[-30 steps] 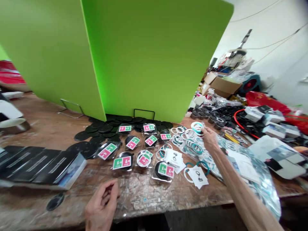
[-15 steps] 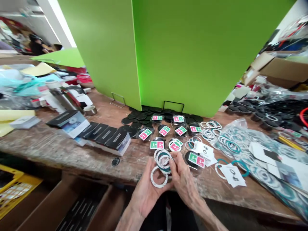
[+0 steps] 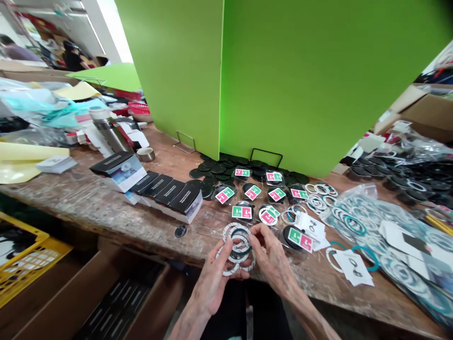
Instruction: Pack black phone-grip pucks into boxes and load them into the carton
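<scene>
Several white and teal flat rings (image 3: 236, 236) overlap in a loose stack above the bench's front edge. My left hand (image 3: 214, 278) grips them from the left, thumb over the top and fingers underneath. At the stack's right edge, my right hand (image 3: 267, 248) pinches the rings between thumb and fingertips. Just beyond lie black discs in clear wrap with green-and-pink labels, the nearest a labelled disc (image 3: 297, 237) right of my right hand. Beside it sits a white slip with handwriting (image 3: 311, 226). A small dark disc (image 3: 180, 231) lies to the left.
Black-topped cards (image 3: 184, 196) stand in a row at left, with a steel flask (image 3: 109, 134) behind. Tall green panels (image 3: 283, 85) rise at the back. A plastic bag of rings (image 3: 354, 212) covers the right side. A yellow crate (image 3: 28, 264) sits low at left.
My left thumb has come over the rings, and they have fanned wider between my hands. The camera view has turned slightly left.
</scene>
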`<state>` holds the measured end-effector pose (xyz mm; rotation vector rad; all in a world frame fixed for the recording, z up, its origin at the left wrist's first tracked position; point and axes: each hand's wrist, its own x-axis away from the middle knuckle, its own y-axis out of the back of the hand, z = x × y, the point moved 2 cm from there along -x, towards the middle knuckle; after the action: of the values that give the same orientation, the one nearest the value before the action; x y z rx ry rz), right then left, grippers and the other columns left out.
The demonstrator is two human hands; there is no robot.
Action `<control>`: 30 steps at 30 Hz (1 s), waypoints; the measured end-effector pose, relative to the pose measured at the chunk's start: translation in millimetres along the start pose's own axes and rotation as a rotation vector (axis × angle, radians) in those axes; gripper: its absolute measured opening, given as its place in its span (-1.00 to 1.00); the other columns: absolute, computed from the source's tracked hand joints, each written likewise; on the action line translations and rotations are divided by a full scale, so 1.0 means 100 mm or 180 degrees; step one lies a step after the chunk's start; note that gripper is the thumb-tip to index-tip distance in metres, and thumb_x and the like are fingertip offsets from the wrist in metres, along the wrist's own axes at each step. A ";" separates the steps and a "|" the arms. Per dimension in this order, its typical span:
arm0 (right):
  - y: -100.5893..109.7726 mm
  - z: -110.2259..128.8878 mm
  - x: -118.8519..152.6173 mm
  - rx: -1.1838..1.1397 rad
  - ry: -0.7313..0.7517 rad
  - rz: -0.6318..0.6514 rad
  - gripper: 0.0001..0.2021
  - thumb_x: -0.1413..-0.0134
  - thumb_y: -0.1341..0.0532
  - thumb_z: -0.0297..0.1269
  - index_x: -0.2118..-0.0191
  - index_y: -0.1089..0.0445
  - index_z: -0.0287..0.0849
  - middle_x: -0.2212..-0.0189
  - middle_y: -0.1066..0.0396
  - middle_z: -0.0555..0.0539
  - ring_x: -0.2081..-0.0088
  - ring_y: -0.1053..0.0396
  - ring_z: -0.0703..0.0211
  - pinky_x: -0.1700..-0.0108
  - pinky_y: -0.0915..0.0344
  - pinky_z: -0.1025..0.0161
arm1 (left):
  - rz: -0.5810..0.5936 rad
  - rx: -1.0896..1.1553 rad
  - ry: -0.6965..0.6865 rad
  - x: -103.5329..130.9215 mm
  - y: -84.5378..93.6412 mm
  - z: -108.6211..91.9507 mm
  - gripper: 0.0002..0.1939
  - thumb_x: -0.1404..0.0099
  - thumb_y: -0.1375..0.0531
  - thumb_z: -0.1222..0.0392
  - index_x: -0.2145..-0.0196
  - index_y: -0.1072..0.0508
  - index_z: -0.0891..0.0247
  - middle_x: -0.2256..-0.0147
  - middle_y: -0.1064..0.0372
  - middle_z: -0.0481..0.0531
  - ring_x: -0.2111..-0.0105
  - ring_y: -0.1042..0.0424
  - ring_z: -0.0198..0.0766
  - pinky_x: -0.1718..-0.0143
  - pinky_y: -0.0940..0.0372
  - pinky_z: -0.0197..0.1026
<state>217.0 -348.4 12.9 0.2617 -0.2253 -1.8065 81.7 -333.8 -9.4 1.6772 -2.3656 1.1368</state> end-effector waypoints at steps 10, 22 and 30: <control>-0.06 0.01 -0.16 0.0388 0.0237 0.0152 -0.81 -0.25 -0.03 -0.16 0.36 -0.17 -0.11 0.49 -0.22 0.08 0.47 -0.20 0.27 0.40 -0.15 0.34 | -0.0322 -0.0039 -0.0132 -0.02 0.18 -0.07 -0.58 -0.16 -0.31 -0.01 0.13 -0.43 0.31 0.23 -0.49 0.14 0.39 -0.53 -0.12 0.64 -0.31 -0.29; 0.03 0.15 -0.65 0.1725 0.0919 -0.0344 -0.85 -0.20 -0.03 -0.27 0.25 -0.32 -0.14 0.28 -0.33 -0.13 0.25 -0.29 0.07 0.20 -0.20 0.15 | -0.0591 0.0066 -0.0120 -0.02 0.37 -0.15 -0.55 -0.12 -0.32 -0.06 0.15 -0.44 0.33 0.35 -0.49 0.11 0.41 -0.52 -0.11 0.66 -0.25 -0.33; -0.29 0.22 -0.51 0.0654 0.0494 0.1060 -0.84 -0.20 -0.10 -0.24 0.38 -0.29 -0.16 0.52 -0.29 0.07 0.48 -0.21 0.30 0.42 -0.14 0.35 | -0.0241 0.0137 -0.0249 -0.05 0.25 -0.23 -0.60 -0.15 -0.31 -0.02 0.18 -0.44 0.33 0.30 -0.50 0.13 0.45 -0.51 -0.16 0.68 -0.27 -0.33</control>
<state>195.4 -291.4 28.7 0.4789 -0.3251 -1.4273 54.6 -312.7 -8.4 1.8410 -2.3156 1.1384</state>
